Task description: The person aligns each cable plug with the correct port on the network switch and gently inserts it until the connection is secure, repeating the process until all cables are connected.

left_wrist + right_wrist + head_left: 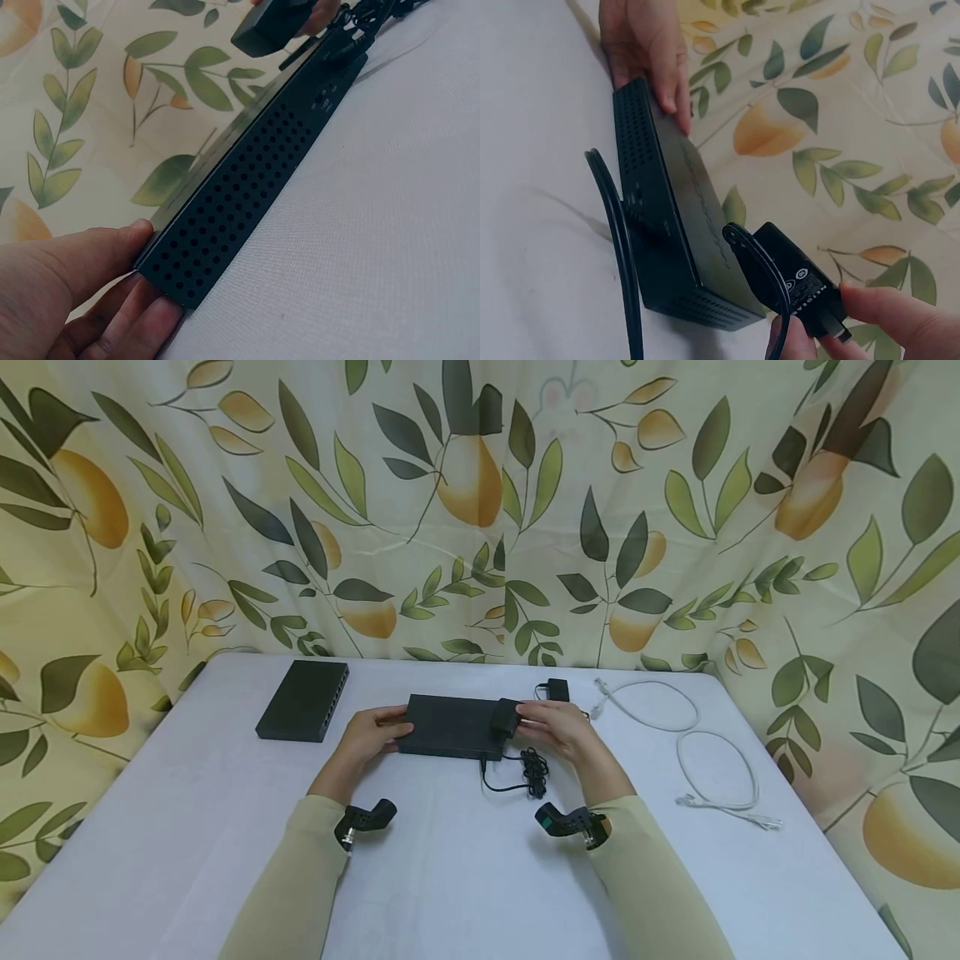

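My left hand grips the left end of a flat black network switch, thumb on top and fingers below in the left wrist view. Rows of round vent holes cover the switch's side that faces me. Above its right end, my right hand pinches a black power adapter between thumb and fingers; its label reads NETGEAR and metal prongs show. A black cord, tied in a bundle, lies by the switch's front right corner, and its plug sits at the vented side.
Another black box with a row of ports lies to the left. A second black adapter is behind my right hand. Two white network cables lie coiled at the right on the white tablecloth. A fruit-patterned curtain hangs behind.
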